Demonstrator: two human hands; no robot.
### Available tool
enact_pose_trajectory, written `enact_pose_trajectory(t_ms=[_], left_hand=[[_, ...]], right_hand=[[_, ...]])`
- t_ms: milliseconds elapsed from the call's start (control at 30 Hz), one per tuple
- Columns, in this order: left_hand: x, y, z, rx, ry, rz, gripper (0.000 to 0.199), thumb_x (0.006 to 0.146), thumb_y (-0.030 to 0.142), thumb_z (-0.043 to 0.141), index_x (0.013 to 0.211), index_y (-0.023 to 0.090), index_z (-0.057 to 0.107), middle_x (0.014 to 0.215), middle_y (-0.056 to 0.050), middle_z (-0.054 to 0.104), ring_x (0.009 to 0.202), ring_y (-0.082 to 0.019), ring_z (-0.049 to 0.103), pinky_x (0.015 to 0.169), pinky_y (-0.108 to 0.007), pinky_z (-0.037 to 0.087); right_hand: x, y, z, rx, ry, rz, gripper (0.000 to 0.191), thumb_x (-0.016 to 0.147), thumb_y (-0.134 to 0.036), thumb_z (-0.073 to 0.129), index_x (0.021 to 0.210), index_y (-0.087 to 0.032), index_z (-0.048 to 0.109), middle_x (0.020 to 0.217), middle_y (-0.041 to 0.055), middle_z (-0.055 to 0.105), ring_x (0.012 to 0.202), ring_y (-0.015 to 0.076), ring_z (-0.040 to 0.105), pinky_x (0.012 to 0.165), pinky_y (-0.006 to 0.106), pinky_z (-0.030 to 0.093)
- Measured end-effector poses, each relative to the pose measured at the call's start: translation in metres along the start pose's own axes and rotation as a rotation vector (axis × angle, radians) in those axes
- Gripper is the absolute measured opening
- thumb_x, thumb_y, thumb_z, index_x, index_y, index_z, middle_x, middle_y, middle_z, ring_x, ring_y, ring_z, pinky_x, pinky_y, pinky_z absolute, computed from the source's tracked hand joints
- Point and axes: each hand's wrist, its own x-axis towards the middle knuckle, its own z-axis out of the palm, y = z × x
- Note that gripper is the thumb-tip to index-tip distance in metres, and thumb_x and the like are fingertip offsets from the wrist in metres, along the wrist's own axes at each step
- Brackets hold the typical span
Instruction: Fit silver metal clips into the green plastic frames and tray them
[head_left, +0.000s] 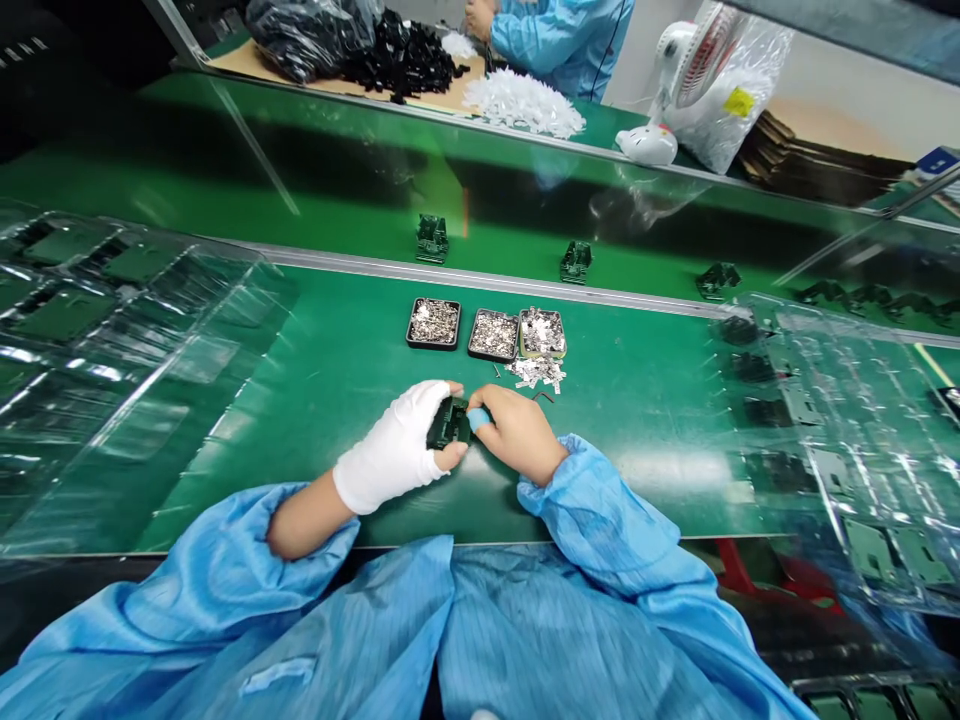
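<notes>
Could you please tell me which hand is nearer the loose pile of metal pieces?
Right: the right hand is just below the pile in view; the left hand is farther away, leftward.

The person's left hand (394, 440), in a white glove, holds a dark green part (448, 425), while the right hand (519, 430), with a blue cover (478, 419) on one finger, bends its fingers at the part's right edge. On the green counter (345, 340) just beyond the hands sit three small trays (433, 346) of metal pieces (433, 320); loose silvery pieces (536, 373) lie nearer the right hand. Clear plastic trays (180, 370) flank both hands, well apart.
</notes>
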Motion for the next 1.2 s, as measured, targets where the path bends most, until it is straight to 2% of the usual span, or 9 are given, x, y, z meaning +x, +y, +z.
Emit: enact_pose_trajectory(t_ms=[167,300,467,767,833,933,1033,1133,1200], left_hand=[[0.019,0.016,-0.023,0.277,-0.248,-0.067,0.014,0.080,0.024,0.046,0.083,0.018,0.059,0.081,-0.007,0.062,0.079,-0.024,0.059,0.073,-0.036,0.046],[0.027,0.024,-0.025,0.473,-0.334,-0.084,0.012,0.080,0.019,0.047,0.076,0.018,0.058,0.076,-0.006,0.062,0.076,-0.024,0.060,0.069,-0.034,0.043],[0.028,0.027,-0.023,0.536,-0.396,-0.111,0.016,0.084,0.018,0.043,0.079,0.016,0.058,0.079,-0.008,0.063,0.078,-0.024,0.061,0.068,-0.033,0.042],[0.032,0.020,-0.022,0.466,-0.414,-0.099,0.017,0.083,0.019,0.043,0.077,0.016,0.058,0.083,-0.008,0.064,0.081,-0.024,0.062,0.073,-0.035,0.046],[0.034,0.016,-0.027,0.316,-0.359,-0.088,0.020,0.085,0.024,0.043,0.090,0.016,0.060,0.095,-0.009,0.065,0.091,-0.024,0.062,0.080,-0.035,0.047],[0.033,0.007,-0.034,0.069,-0.194,-0.110,0.038,0.089,0.038,0.040,0.117,0.014,0.051,0.118,-0.011,0.060,0.110,-0.022,0.057,0.094,-0.036,0.045],[0.023,-0.003,-0.032,0.029,-0.181,-0.091,0.053,0.086,0.049,0.046,0.123,0.012,0.047,0.127,-0.015,0.053,0.120,-0.026,0.051,0.102,-0.040,0.041],[0.010,-0.012,-0.022,0.065,-0.225,-0.055,0.053,0.082,0.046,0.053,0.122,0.012,0.047,0.131,-0.016,0.049,0.122,-0.028,0.048,0.104,-0.042,0.040],[0.004,-0.016,-0.016,0.051,-0.218,-0.068,0.049,0.083,0.039,0.053,0.123,0.013,0.045,0.129,-0.015,0.050,0.120,-0.027,0.049,0.103,-0.041,0.041]], right_hand=[[0.000,-0.010,0.000,-0.111,-0.037,0.009,0.014,0.083,-0.014,0.049,0.092,-0.021,0.057,0.092,0.0043,0.066,0.081,0.0197,0.060,0.064,0.028,0.041],[-0.001,-0.010,0.005,-0.126,-0.048,-0.044,0.017,0.082,-0.013,0.048,0.096,-0.019,0.056,0.092,0.0051,0.065,0.084,0.0198,0.059,0.069,0.028,0.042],[-0.003,-0.008,0.010,-0.162,-0.048,-0.104,0.021,0.083,-0.011,0.046,0.101,-0.017,0.054,0.095,0.0069,0.063,0.089,0.0203,0.058,0.075,0.029,0.044],[-0.003,-0.010,0.012,-0.100,-0.037,-0.070,0.019,0.080,-0.009,0.046,0.097,-0.017,0.053,0.093,0.0071,0.062,0.085,0.0195,0.057,0.074,0.029,0.044],[-0.002,-0.006,0.012,-0.033,0.000,-0.016,0.017,0.080,-0.010,0.047,0.093,-0.018,0.054,0.088,0.0046,0.062,0.080,0.0180,0.057,0.070,0.027,0.042],[-0.002,0.005,0.010,0.097,0.028,0.102,0.017,0.078,-0.008,0.047,0.089,-0.018,0.055,0.076,0.0001,0.061,0.069,0.0148,0.056,0.064,0.024,0.040],[-0.003,0.018,0.007,0.169,-0.034,0.163,0.016,0.079,-0.008,0.049,0.088,-0.018,0.058,0.070,-0.0017,0.060,0.063,0.0132,0.055,0.062,0.023,0.039],[-0.008,0.032,-0.003,0.130,-0.088,0.115,0.017,0.083,-0.010,0.049,0.090,-0.017,0.062,0.079,0.0021,0.066,0.073,0.0150,0.058,0.070,0.025,0.042],[-0.011,0.041,-0.012,0.066,-0.128,0.014,0.020,0.083,-0.009,0.049,0.093,-0.017,0.064,0.092,0.0054,0.067,0.087,0.0177,0.058,0.080,0.029,0.043]])
